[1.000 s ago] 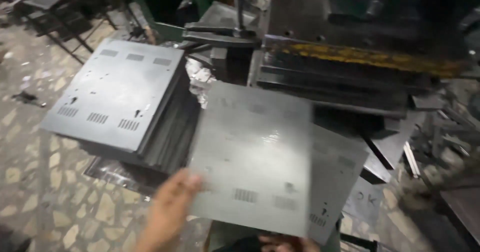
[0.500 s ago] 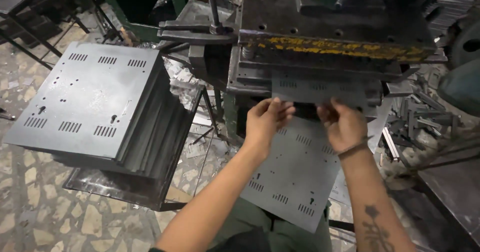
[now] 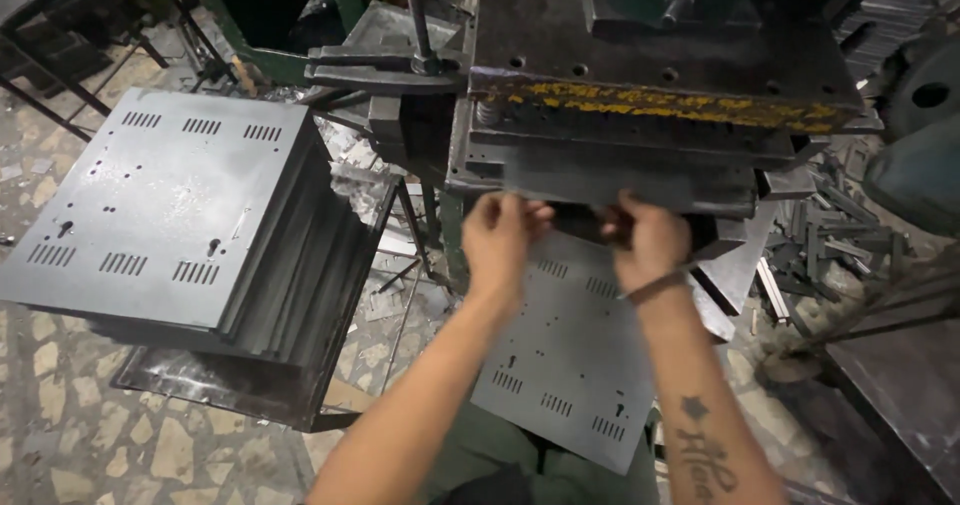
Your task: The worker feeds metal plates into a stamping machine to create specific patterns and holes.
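My left hand (image 3: 503, 235) and my right hand (image 3: 648, 242) both grip the near edge of a flat grey metal sheet (image 3: 610, 177) that lies inside the opening of a heavy press (image 3: 650, 75). The press has a dark upper block with a worn yellow stripe along its front. Below my hands, another grey punched sheet (image 3: 575, 350) with slots and small holes leans against the machine's front.
To the left stands a tall stack of punched grey sheets (image 3: 165, 215) on a low stand. Metal offcuts (image 3: 820, 235) lie heaped at the right of the press. A tiled floor (image 3: 60, 445) runs along the left side.
A second ago my left hand held a loose sheet low down; both hands then rose to the press opening and have pushed the sheet farther in.
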